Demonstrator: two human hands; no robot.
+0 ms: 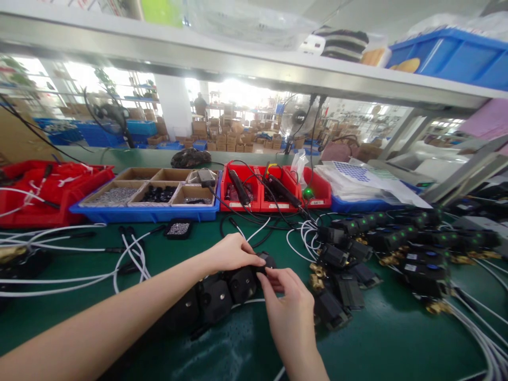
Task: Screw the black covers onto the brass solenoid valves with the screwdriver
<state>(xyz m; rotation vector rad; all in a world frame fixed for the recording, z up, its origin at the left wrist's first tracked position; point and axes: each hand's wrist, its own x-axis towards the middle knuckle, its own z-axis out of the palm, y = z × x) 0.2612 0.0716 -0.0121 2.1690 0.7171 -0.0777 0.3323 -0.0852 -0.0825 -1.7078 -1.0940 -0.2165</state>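
Note:
My left hand (230,253) curls over the top of a small black valve part (265,263) at the far end of a row of black round-bodied units (216,299) lying on the green mat. My right hand (288,307) meets it from below, fingertips pinched against the same black part. Both hands are closed on it. What lies between the fingertips is too small to make out.
Several black valves with brass fittings (337,275) and white cables (130,259) spread over the green mat (397,338). A blue tray with cardboard compartments of small parts (151,198) and red bins (273,193) stand at the back. A small black dish (178,228) sits nearer.

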